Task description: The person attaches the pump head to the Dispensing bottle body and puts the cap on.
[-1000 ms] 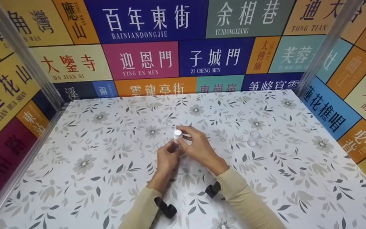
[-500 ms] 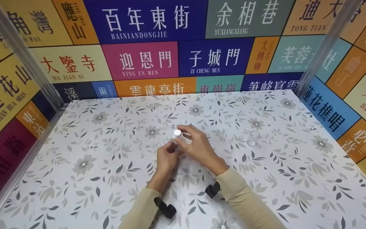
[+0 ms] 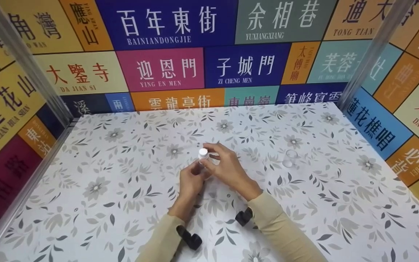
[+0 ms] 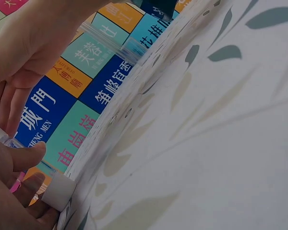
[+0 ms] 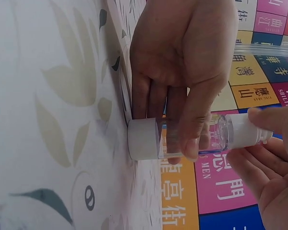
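Note:
A slim clear bottle (image 5: 172,139) with a white base (image 5: 143,139) stands upright on the table. My left hand (image 3: 191,180) grips its clear body, with thumb and fingers wrapped round it in the right wrist view. At the top, my right hand (image 3: 227,165) pinches the white pump collar (image 5: 242,130) between thumb and fingers. From the head view, only the white top and a little of the body show, since the hands cover the rest. The left wrist view shows the white base (image 4: 60,191) at the table surface, below the left fingers.
A small clear cup-shaped cap (image 3: 290,159) stands on the table to the right of the hands. The table (image 3: 122,225) has a white leaf-and-flower cover. Printed sign panels (image 3: 160,69) and clear corner posts (image 3: 371,54) border its back and sides.

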Motion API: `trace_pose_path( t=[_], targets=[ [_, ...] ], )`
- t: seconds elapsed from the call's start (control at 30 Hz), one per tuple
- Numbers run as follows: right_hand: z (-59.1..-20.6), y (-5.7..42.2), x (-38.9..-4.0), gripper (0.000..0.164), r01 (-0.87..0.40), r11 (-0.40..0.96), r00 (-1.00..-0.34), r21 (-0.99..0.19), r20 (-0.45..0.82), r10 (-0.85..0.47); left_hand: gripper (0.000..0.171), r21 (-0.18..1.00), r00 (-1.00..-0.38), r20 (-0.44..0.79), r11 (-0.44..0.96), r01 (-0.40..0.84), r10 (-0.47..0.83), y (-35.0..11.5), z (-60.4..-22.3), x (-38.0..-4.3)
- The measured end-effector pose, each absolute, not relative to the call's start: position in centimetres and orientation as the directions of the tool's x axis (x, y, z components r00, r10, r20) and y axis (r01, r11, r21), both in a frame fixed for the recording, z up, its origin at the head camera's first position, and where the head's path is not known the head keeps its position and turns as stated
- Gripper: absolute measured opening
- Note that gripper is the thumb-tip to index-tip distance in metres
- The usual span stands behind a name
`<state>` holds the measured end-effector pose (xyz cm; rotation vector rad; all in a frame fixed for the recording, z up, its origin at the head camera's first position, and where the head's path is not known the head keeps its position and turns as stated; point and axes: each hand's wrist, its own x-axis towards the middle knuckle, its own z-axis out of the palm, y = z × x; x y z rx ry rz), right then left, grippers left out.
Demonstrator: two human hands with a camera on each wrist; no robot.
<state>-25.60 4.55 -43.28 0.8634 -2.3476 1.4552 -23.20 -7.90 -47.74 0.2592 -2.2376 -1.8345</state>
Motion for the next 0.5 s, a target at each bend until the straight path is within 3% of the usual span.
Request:
trace_pose_path(
  t=[0.5],
  targets=[
    [-43.15,4.7,-25.64,0.039,-0.599,0.328,-0.791,-0.731,0.476,-0.384,0.039,0.987,-0.957,0.047,0.16,0.001,-0.285,-7.85,-47.62,-23.14]
  ],
)
